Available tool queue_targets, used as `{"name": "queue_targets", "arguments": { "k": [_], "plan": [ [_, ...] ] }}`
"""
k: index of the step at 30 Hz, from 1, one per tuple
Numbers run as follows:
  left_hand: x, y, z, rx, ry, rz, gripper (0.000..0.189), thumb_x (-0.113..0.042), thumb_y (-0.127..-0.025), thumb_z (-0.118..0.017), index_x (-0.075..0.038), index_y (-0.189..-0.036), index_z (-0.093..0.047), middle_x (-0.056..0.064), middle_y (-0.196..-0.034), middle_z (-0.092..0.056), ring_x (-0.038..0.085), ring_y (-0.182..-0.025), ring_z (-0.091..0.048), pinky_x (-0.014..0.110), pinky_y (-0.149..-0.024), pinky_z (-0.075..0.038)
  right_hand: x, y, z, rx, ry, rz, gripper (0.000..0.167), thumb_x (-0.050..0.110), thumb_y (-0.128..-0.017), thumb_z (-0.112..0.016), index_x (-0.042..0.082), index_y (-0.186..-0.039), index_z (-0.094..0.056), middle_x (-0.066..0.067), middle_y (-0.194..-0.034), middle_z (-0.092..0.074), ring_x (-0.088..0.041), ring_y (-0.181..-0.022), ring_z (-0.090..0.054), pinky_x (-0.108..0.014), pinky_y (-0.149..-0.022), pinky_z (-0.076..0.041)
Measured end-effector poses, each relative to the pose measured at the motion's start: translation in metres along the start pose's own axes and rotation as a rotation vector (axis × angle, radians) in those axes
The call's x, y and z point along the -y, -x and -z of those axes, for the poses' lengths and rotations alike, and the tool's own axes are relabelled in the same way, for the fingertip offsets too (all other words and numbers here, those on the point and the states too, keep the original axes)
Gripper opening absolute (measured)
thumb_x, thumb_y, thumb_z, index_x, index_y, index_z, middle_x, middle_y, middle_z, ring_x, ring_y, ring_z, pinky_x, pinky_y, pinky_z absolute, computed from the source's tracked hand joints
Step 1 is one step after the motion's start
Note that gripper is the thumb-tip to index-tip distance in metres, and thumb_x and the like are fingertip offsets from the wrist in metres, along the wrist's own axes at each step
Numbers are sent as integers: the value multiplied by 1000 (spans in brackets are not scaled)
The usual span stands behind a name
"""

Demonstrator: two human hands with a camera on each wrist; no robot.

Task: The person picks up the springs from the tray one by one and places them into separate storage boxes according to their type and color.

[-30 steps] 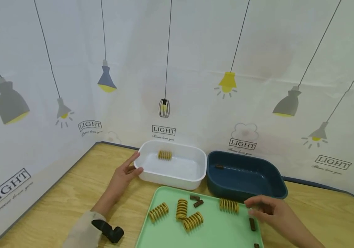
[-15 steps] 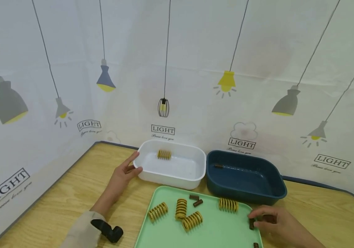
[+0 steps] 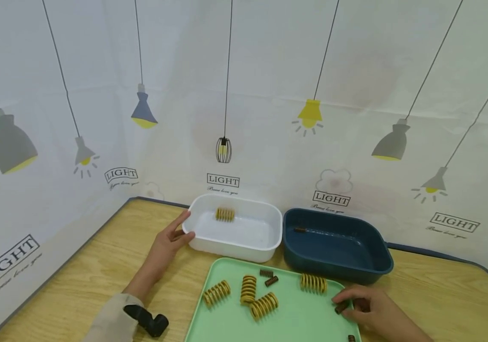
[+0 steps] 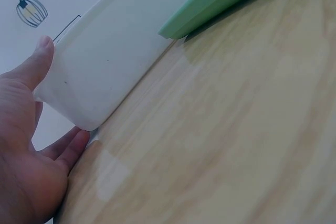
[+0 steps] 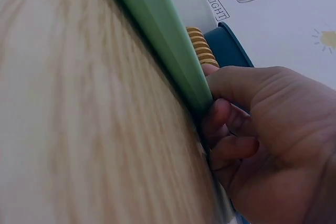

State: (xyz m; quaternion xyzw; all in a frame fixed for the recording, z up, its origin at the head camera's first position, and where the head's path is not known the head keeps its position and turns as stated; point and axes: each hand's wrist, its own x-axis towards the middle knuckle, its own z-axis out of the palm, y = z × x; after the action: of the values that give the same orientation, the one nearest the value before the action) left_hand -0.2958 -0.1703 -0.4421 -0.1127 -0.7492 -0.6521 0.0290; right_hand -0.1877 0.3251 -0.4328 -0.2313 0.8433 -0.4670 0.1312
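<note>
My left hand (image 3: 164,247) rests against the left end of a white plastic bin (image 3: 235,248), its thumb and fingers spread over the outer wall. A yellow coil spring (image 3: 225,214) lies inside that bin. At the right edge of the green tray (image 3: 299,323), my right hand (image 3: 374,306) pinches a small brown spring (image 3: 341,307) between thumb and fingertips. In the right wrist view the fingers (image 5: 231,148) hide this spring. Several yellow springs (image 3: 264,306) and a few small brown springs (image 3: 271,281) lie on the tray.
Right of the white bin stands a dark blue bin (image 3: 338,266) with one small brown spring (image 3: 299,230) inside. Another brown spring (image 3: 351,338) is cut off at the frame's bottom. A printed curtain (image 3: 269,118) hangs behind the wooden table (image 3: 111,237).
My right hand has come down to the tray's right edge and taken the small brown spring, which is now tilted. The left hand stays at the white bin.
</note>
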Motion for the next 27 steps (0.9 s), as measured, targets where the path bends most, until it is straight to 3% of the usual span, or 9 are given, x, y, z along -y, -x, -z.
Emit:
{"name": "queue_targets", "arguments": {
  "k": [3, 10, 23, 27],
  "plan": [
    [-1, 1, 0, -1, -3, 1, 65, -27, -92, -65, -24, -149, -35, -6, -156, -23, 31, -128, -43, 20, -92, -41, -2, -1, -2, 7, -32, 35, 23, 10, -93, -62, 4, -115, -66, -6, -110, -64, -14, -65, -50, -29, -56, -43],
    [4, -1, 1, 3, -3, 7, 65, -23, -94, -64, -20, -150, -33, -1, -156, -22, 34, -128, -42, 23, -93, -41, -9, -2, -3, 63, -124, 103, 22, 6, -95, -57, 0, -116, -63, -8, -113, -62, -13, -97, -59, -27, -77, -50],
    [6, 0, -1, -13, -33, 17, 66, -33, -91, -66, -26, -149, -35, -7, -155, -25, 29, -128, -44, 27, -95, -41, -12, -2, -11, 5, -68, 123, 24, 10, -94, -61, 5, -117, -66, -7, -110, -65, -16, -98, -61, -28, -80, -50],
    [3, 0, -1, -14, -38, 22, 65, -30, -92, -65, -26, -149, -35, -7, -155, -25, 29, -128, -44, 27, -95, -41, -11, -2, -11, 4, -74, 128, 26, 9, -94, -61, 4, -119, -64, -7, -112, -65, -15, -94, -60, -28, -76, -50]
  ]
}}
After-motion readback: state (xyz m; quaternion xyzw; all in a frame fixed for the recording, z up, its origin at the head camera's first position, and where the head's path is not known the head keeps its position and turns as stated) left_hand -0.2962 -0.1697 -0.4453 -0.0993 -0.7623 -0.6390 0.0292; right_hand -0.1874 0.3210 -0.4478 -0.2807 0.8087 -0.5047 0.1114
